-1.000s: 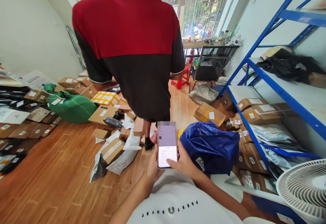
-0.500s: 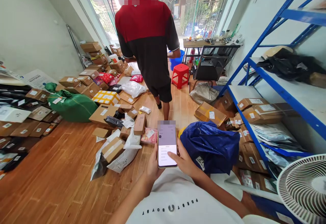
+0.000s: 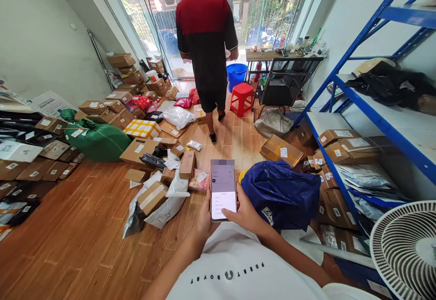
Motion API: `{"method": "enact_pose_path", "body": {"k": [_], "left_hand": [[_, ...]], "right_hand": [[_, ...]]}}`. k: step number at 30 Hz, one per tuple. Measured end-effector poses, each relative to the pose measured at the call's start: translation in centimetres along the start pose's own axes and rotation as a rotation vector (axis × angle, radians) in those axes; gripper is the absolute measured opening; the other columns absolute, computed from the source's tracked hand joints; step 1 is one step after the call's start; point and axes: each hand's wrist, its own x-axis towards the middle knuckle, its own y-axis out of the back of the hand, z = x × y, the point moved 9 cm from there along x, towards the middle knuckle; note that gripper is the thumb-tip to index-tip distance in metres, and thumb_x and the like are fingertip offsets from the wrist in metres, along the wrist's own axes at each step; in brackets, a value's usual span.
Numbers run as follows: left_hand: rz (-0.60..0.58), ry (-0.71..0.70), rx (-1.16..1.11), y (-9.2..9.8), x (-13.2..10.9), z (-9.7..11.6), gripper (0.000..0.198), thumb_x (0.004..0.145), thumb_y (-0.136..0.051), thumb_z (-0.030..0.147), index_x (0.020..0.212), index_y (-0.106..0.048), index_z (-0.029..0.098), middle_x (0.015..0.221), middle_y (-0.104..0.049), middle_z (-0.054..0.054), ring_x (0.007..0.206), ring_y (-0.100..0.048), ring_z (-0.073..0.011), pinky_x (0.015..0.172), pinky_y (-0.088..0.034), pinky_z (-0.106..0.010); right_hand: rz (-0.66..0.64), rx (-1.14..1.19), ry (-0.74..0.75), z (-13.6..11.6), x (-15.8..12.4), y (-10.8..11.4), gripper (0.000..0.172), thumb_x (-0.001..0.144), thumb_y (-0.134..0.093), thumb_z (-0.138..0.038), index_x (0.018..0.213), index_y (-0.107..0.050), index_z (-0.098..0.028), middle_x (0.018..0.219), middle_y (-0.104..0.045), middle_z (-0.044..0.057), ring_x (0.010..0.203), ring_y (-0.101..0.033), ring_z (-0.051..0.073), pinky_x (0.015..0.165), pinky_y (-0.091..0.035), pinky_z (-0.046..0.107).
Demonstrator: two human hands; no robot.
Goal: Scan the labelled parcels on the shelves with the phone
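Note:
Upright in front of my white shirt is a smartphone [image 3: 223, 186], its lit screen showing a grey upper part and a white list panel below. My left hand [image 3: 205, 216] is wrapped round its left edge, and my right hand [image 3: 242, 209] grips the right edge. The right thumb lies over the lower part of the screen, on the white panel. The fingers behind the phone are hidden. Just beyond the phone, a pink packet [image 3: 200, 179] and a brown box [image 3: 187, 163] lie on the floor to the left. On the right sits a large blue sack [image 3: 281, 193].
A person [image 3: 207, 41] in a red and black shirt walks by the glass front. Parcels and a green sack [image 3: 98, 141] cover the left floor. At right stand a blue shelf rack [image 3: 381, 113], a white fan [image 3: 408, 250], a red stool [image 3: 241, 100] and a black chair [image 3: 282, 84].
The person in red and black has walked farther away toward the glass front. My right thumb has shifted slightly down and left on the phone screen; both hands keep their hold.

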Motion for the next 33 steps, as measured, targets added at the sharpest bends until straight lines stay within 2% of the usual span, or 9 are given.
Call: {"method": "enact_pose_path", "body": {"k": [4,8,13,15,17,22,28,33], "left_hand": [[0.001,0.004,0.001,0.0,0.1,-0.1,0.059,0.101,-0.049,0.052,0.146,-0.056,0.014,0.135,-0.065,-0.015,0.132,-0.057,-0.0329,0.118,-0.037,-0.048],[0.016,0.047,0.003,-0.3,0.2,-0.2,0.06,0.104,-0.04,0.051,0.149,-0.053,0.013,0.135,-0.066,-0.016,0.131,-0.058,-0.0325,0.117,-0.039,-0.048],[0.081,0.013,0.012,-0.1,0.3,0.4,0.054,0.107,-0.036,0.041,0.153,-0.047,0.016,0.134,-0.066,-0.014,0.128,-0.06,-0.0299,0.117,-0.04,-0.045],[0.083,0.02,0.011,0.0,0.5,0.3,0.054,0.107,-0.034,0.042,0.154,-0.045,0.017,0.135,-0.066,-0.014,0.129,-0.06,-0.0296,0.117,-0.039,-0.046],[0.065,0.023,0.008,-0.1,0.6,0.3,0.056,0.107,-0.035,0.043,0.155,-0.045,0.016,0.137,-0.065,-0.014,0.131,-0.058,-0.0298,0.118,-0.037,-0.046],[0.034,0.006,0.011,-0.2,0.8,0.6,0.058,0.106,-0.04,0.045,0.155,-0.045,0.014,0.137,-0.065,-0.015,0.131,-0.058,-0.0303,0.12,-0.035,-0.045],[0.078,0.033,0.011,0.1,1.0,0.8,0.057,0.106,-0.039,0.044,0.154,-0.045,0.014,0.133,-0.067,-0.013,0.129,-0.059,-0.0287,0.119,-0.036,-0.043],[0.097,0.057,-0.004,0.1,1.2,0.9,0.056,0.107,-0.035,0.043,0.153,-0.046,0.013,0.13,-0.069,-0.013,0.129,-0.06,-0.0276,0.119,-0.036,-0.042]], "right_hand": [[-0.005,-0.008,-0.001,-0.2,0.1,0.0,0.072,0.076,-0.074,-0.018,0.138,-0.039,-0.026,0.134,-0.062,0.01,0.117,-0.065,0.026,0.096,-0.056,0.043],[0.0,-0.014,-0.011,0.0,0.2,0.3,0.075,0.077,-0.075,-0.02,0.141,-0.038,-0.028,0.139,-0.059,0.01,0.122,-0.062,0.026,0.097,-0.056,0.043],[0.026,0.119,-0.037,0.6,0.5,0.6,0.043,0.094,-0.061,-0.032,0.134,-0.046,-0.029,0.135,-0.063,0.007,0.119,-0.064,0.023,0.099,-0.055,0.042],[0.027,0.148,-0.026,0.6,0.6,0.6,0.038,0.095,-0.058,-0.034,0.132,-0.048,-0.029,0.133,-0.064,0.006,0.119,-0.064,0.022,0.101,-0.054,0.041],[0.013,0.152,-0.037,0.6,0.7,0.4,0.043,0.093,-0.062,-0.034,0.133,-0.047,-0.029,0.133,-0.065,0.006,0.117,-0.065,0.023,0.098,-0.056,0.041],[0.004,0.042,-0.025,-0.1,0.8,0.3,0.069,0.079,-0.074,-0.022,0.139,-0.04,-0.027,0.137,-0.061,0.01,0.121,-0.064,0.027,0.097,-0.056,0.045],[-0.004,0.034,-0.014,0.0,1.2,0.4,0.07,0.08,-0.074,-0.023,0.141,-0.038,-0.027,0.139,-0.06,0.011,0.125,-0.062,0.026,0.098,-0.055,0.044],[-0.02,0.086,-0.039,0.5,1.5,0.6,0.059,0.087,-0.07,-0.031,0.139,-0.042,-0.028,0.14,-0.059,0.01,0.118,-0.065,0.024,0.093,-0.057,0.039]]}}
